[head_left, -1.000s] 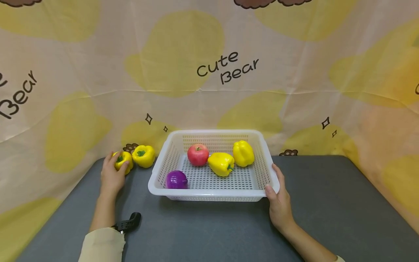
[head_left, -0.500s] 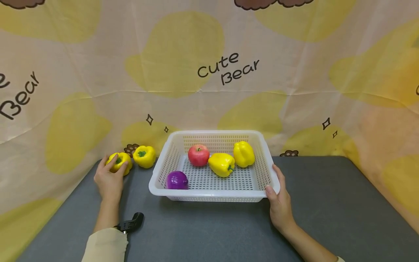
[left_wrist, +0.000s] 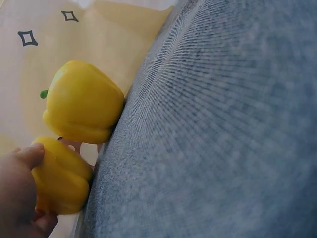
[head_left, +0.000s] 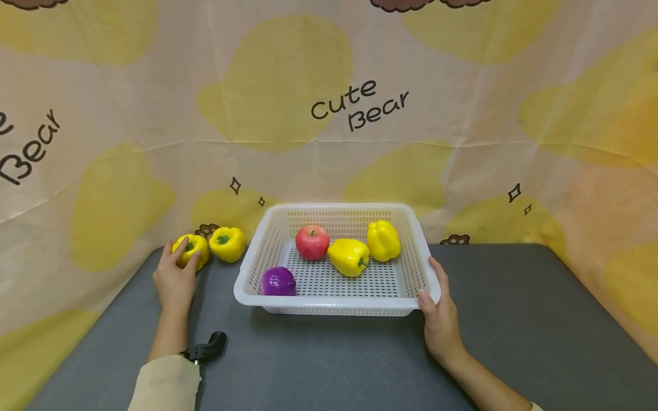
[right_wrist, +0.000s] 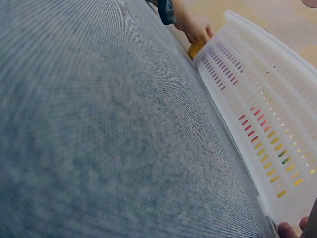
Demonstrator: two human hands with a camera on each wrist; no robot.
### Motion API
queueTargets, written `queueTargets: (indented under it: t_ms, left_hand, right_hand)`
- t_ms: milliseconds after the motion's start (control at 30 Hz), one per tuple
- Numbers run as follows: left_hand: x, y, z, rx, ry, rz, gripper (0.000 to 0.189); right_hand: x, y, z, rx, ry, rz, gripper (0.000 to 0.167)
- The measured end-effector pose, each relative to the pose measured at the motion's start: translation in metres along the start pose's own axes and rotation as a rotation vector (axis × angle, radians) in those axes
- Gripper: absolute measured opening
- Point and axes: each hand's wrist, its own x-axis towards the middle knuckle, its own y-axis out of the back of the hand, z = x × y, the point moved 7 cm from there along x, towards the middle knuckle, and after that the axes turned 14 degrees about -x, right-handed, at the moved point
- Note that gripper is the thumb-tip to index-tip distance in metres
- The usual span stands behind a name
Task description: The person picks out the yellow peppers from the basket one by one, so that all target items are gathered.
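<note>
My left hand (head_left: 175, 279) holds a yellow bell pepper (head_left: 197, 242) at the table's far left, thumb on one side and fingers on the other. The left wrist view shows this pepper (left_wrist: 62, 178) touching or just at the table surface. Beside it stands a second yellow bell pepper (head_left: 227, 244), green stem facing me. With the thumb on the rim, my right hand (head_left: 442, 325) grips the right front corner of a white plastic basket (head_left: 339, 303). Inside lie a red apple (head_left: 312, 242), two yellow bell peppers (head_left: 348, 257) and a round, glossy purple vegetable (head_left: 279, 281), its lower part hidden by the rim.
A grey table (head_left: 329, 365) carries everything. Behind it hangs a cloth backdrop (head_left: 288, 85) with yellow patches and lettering, close to the table's back edge. A black strap device (head_left: 208, 347) sits on the left wrist.
My left hand and its pepper shifted slightly left, then back right and a little up toward the neighbouring pepper. The right hand and the basket stay in place.
</note>
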Motion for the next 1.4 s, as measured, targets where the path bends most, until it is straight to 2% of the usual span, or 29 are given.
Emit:
queueTargets:
  t_ms: [133, 333, 500, 800, 933, 1067, 1267, 1400]
  left_hand:
    - [0.003, -0.007, 0.000, 0.014, 0.040, -0.104, 0.051]
    - [0.005, -0.011, 0.000, 0.019, 0.060, -0.162, 0.052]
    - [0.007, -0.014, -0.001, -0.006, 0.053, -0.183, 0.051]
    - [0.010, -0.017, 0.003, 0.000, 0.030, -0.175, 0.051]
    - [0.008, -0.016, 0.002, 0.008, 0.045, -0.172, 0.052]
    - [0.006, -0.012, 0.003, -0.003, 0.054, -0.142, 0.052]
    - [0.005, -0.008, 0.021, -0.032, 0.038, -0.082, 0.045]
    - [0.005, -0.006, 0.039, -0.071, 0.072, -0.063, 0.042]
  right_hand:
    - [0.000, 0.001, 0.000, 0.022, 0.006, 0.009, 0.064]
    - [-0.001, 0.000, 0.001, 0.033, 0.003, 0.006, 0.063]
    - [-0.001, -0.001, 0.001, 0.034, 0.004, 0.005, 0.063]
    - [-0.001, 0.000, 0.000, 0.022, 0.016, 0.009, 0.064]
    - [-0.002, 0.000, 0.001, 0.024, 0.014, 0.005, 0.063]
    - [-0.002, -0.001, 0.002, 0.034, 0.014, 0.001, 0.063]
    - [-0.002, -0.001, 0.002, 0.038, 0.006, 0.004, 0.063]
    - [-0.002, 0.000, 0.001, 0.032, 0.011, 0.007, 0.064]
